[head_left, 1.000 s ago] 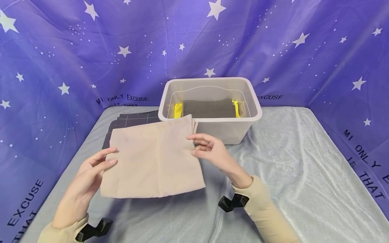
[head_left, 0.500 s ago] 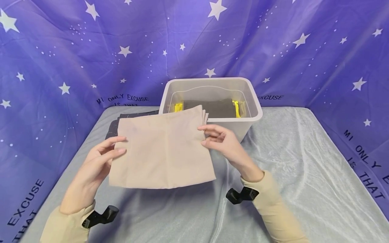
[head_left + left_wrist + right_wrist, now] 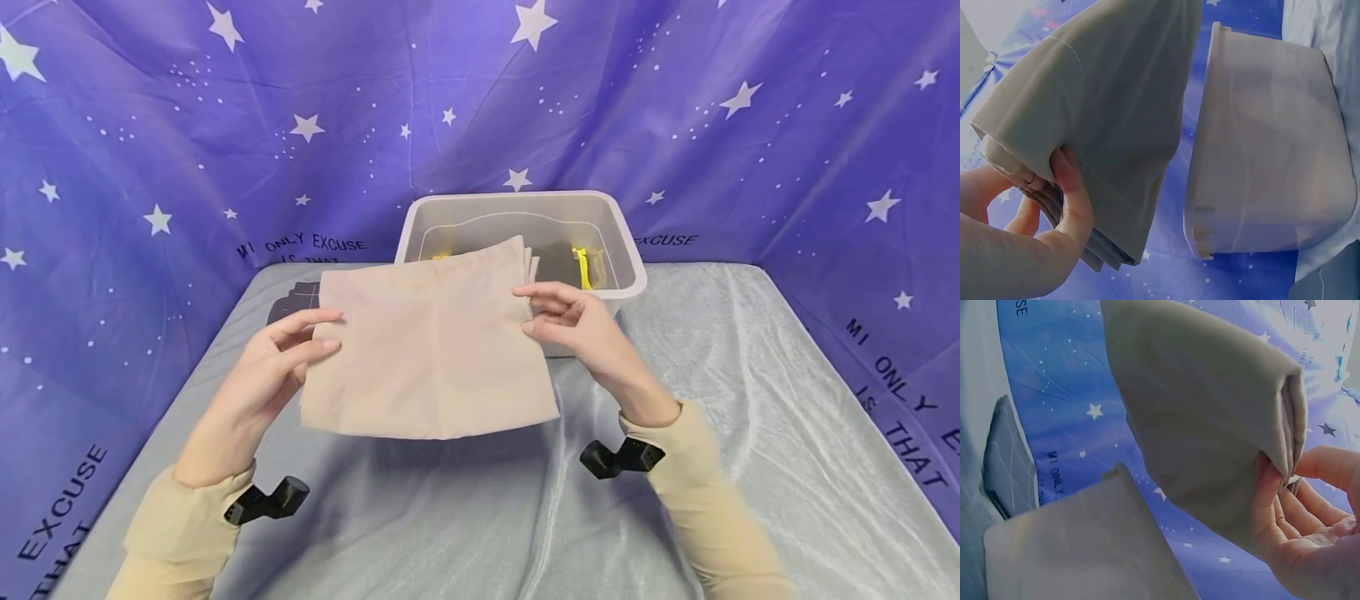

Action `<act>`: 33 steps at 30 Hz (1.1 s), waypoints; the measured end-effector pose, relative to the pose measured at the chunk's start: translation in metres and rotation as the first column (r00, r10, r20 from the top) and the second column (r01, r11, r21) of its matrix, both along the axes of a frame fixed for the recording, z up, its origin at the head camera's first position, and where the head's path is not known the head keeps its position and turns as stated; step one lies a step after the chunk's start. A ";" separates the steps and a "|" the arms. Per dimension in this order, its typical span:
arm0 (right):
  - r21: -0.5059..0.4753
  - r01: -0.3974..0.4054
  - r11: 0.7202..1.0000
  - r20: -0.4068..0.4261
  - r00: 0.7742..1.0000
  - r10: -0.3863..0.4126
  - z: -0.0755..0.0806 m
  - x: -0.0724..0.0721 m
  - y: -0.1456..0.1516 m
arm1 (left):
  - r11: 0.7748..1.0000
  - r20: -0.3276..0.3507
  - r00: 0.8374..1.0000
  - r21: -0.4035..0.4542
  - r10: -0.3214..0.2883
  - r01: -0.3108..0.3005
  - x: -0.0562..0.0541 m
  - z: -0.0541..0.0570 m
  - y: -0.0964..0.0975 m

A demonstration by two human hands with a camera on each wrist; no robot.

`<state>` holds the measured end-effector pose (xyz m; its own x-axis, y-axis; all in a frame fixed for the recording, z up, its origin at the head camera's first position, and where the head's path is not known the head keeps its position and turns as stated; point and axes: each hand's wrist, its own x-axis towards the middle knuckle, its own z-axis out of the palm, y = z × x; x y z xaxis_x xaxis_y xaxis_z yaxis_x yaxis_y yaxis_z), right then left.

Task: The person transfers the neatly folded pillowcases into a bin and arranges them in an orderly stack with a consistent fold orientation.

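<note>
A folded beige cloth (image 3: 435,350) hangs in the air between both hands, its layers stacked at the right edge. My left hand (image 3: 273,367) pinches its left edge, thumb on the near face. At the opposite edge my right hand (image 3: 577,329) grips the layers between thumb and fingers. In the head view the cloth's upper edge overlaps the front of a pale plastic bin (image 3: 630,287). Inside the bin lies a dark folded cloth (image 3: 557,265) with a yellow item (image 3: 581,268) at its right end. The left wrist view shows the beige cloth (image 3: 1129,94) beside the bin (image 3: 1266,144).
A dark checked folded cloth (image 3: 288,304) lies on the table left of the bin, partly hidden by the beige one. Grey velvety fabric (image 3: 720,375) covers the table. A purple star-printed curtain (image 3: 360,100) stands behind and at the sides.
Both hands have carried the beige cloth up and to the right, away from the body, so it now covers more of the bin's front. Both grips stay the same.
</note>
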<state>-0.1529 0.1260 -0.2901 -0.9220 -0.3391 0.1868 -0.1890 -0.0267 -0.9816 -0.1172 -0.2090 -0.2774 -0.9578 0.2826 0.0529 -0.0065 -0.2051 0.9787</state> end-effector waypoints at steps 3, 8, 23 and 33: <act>0.006 0.009 1.000 -0.006 1.000 -0.009 0.003 -0.004 0.006 | 0.999 0.008 1.000 -0.040 -0.002 0.002 -0.007 0.003 0.006; -0.002 0.023 1.000 0.003 1.000 -0.023 0.005 -0.011 0.015 | 0.998 0.012 1.000 -0.068 -0.010 0.011 -0.021 0.007 0.016; -0.093 0.042 0.995 0.035 0.999 -0.039 0.013 -0.023 0.043 | 0.994 0.038 0.999 -0.099 -0.033 0.037 -0.055 0.013 0.044; -0.096 0.082 0.992 0.077 0.994 -0.074 0.019 -0.032 0.053 | 0.993 0.063 0.997 -0.106 -0.035 0.042 -0.070 0.014 0.057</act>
<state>-0.1846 0.1785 -0.2708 -0.9574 -0.2487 0.1466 -0.1218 -0.1126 -0.9862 -0.1870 -0.1518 -0.2634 -0.9466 0.3203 -0.0380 -0.0728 -0.0974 0.9926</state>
